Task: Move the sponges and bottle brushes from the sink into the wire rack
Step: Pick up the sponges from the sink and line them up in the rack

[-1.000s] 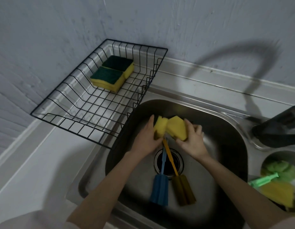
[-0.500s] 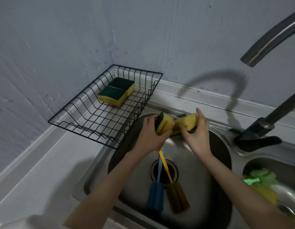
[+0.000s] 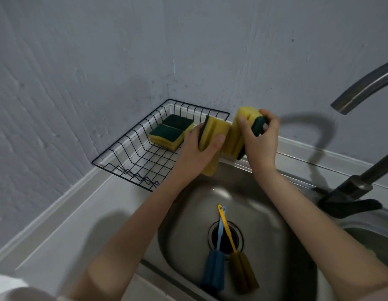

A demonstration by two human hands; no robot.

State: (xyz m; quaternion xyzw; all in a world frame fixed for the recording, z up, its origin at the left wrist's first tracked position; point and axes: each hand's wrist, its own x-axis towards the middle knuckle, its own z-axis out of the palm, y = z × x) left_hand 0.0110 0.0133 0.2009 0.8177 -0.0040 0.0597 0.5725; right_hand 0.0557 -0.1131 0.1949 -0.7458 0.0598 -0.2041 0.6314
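Note:
My left hand (image 3: 198, 149) grips a yellow sponge with a green pad (image 3: 217, 132), held on edge over the right rim of the black wire rack (image 3: 132, 146). My right hand (image 3: 259, 137) grips a second yellow-and-green sponge (image 3: 237, 135) just right of it, above the sink's back rim. The two held sponges touch. Two more sponges (image 3: 170, 132) lie green side up at the back of the rack. In the steel sink (image 3: 188, 218) a blue bottle brush (image 3: 214, 266) and a yellow bottle brush (image 3: 243, 270) lie across the drain, handles crossing.
A dark faucet (image 3: 362, 92) arches in from the right over the sink, its base (image 3: 349, 196) on the sink's right rim. A grey wall stands close behind the rack. A second basin (image 3: 371, 240) shows at the right edge. White counter (image 3: 65, 231) lies left of the sink.
Both hands have lifted the two sponges out of the basin and carried them up and left, from above the drain to the rack's right rim. The brushes stayed put.

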